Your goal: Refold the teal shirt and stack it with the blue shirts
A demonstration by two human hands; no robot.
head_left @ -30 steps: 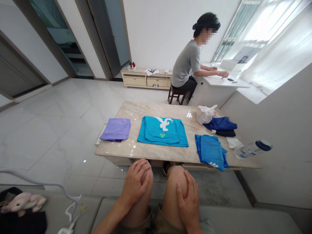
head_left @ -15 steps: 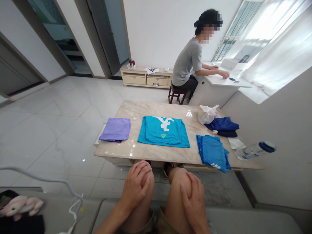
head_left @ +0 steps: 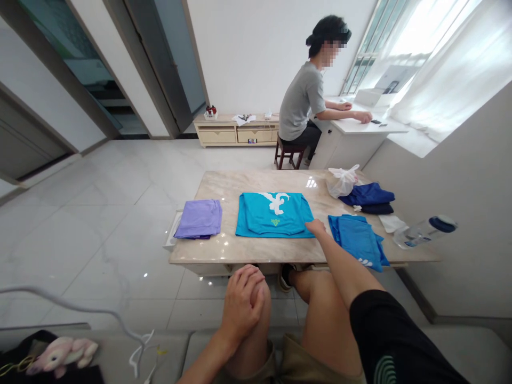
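Basket (head_left: 211, 116) of bottles (head_left: 214, 109), right grip (head_left: 317, 228) touching turquoise shirt (head_left: 275, 216), hold unclear, left grip (head_left: 242, 304) loosely open on knee (head_left: 266, 292)

Clock positions read from the central garment.
- Centre: garment (head_left: 260, 218), turquoise; white figure print, yellow-green triangle mark.
- 9 o'clock: garment stack (head_left: 198, 217), lilac, deeper purple at lower edge.
- Between 3 and 4: right-hand garment (head_left: 352, 232), mid-blue, white marks.
- Between 2 and 3: plastic bag (head_left: 342, 184), white; clothes (head_left: 370, 194), royal blue over navy.
- Past 4: sleeve (head_left: 384, 320), black, green curved stripes.
- Beneath: tabletop (head_left: 224, 184), beige, marble-veined.
- 8: plush toy (head_left: 60, 354), pink.
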